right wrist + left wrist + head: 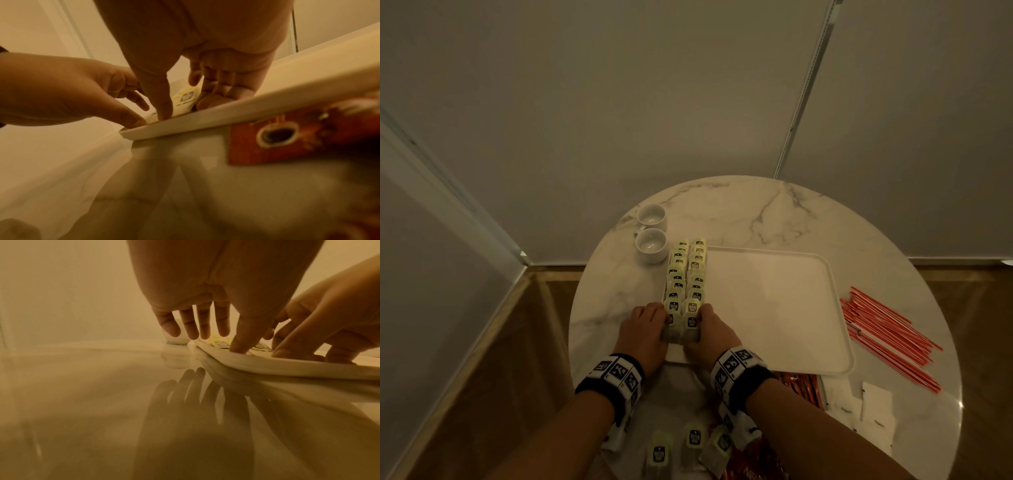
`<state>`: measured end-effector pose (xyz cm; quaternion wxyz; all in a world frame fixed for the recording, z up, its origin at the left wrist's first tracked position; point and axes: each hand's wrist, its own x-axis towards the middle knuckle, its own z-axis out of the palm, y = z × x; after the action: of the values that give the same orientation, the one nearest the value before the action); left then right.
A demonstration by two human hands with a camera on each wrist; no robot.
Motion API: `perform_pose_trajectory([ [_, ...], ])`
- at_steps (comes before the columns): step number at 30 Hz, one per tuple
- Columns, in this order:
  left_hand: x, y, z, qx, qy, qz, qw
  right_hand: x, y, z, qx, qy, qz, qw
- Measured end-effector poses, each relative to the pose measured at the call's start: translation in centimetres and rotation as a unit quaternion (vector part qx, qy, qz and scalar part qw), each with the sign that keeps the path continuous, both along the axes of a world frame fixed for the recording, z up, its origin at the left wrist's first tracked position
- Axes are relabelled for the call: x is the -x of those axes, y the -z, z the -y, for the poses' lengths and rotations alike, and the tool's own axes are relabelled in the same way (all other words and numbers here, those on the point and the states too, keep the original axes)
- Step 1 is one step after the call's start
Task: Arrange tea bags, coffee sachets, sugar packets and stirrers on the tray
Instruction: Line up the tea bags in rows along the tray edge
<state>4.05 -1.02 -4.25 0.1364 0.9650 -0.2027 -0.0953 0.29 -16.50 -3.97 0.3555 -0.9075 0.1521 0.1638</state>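
Observation:
Two rows of green-labelled tea bags (686, 274) lie overlapped along the left side of the white tray (774, 301). My left hand (650, 317) and right hand (705, 318) flank the nearest tea bags (682, 325) at the tray's near left corner. In the left wrist view the left hand (216, 340) has straight fingers and its thumb presses down by the tray rim (287, 368). In the right wrist view the right hand (184, 108) touches a tea bag (186, 97) with thumb and straight fingers, just inside the rim (226, 113).
Two white cups (650, 233) stand left of the tray's far end. Red-and-white stirrers (887, 339) lie right of the tray. Red coffee sachets (801, 387), white sugar packets (869, 407) and loose tea bags (695, 442) lie near the table's front edge.

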Motion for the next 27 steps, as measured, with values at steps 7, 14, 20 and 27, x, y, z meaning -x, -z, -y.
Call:
perform_pose_trajectory([
  [7, -0.2, -0.4, 0.6, -0.005, -0.005, -0.057, 0.998, -0.8, -0.6, 0.1, -0.077, 0.029, -0.011, 0.997],
  [14, -0.4, -0.7, 1.1, -0.037, 0.012, -0.057, 0.998, -1.1, 0.1, 0.1, -0.063, 0.032, -0.02, 0.997],
  [20, -0.6, -1.0, 1.5, -0.066, 0.062, -0.046, 0.995, -1.2, 0.2, 0.2, -0.053, 0.029, -0.037, 0.997],
  [27, -0.5, -2.2, 1.1, -0.039, 0.046, -0.054, 0.997, -0.8, -1.5, 1.1, -0.062, 0.033, -0.051, 0.996],
])
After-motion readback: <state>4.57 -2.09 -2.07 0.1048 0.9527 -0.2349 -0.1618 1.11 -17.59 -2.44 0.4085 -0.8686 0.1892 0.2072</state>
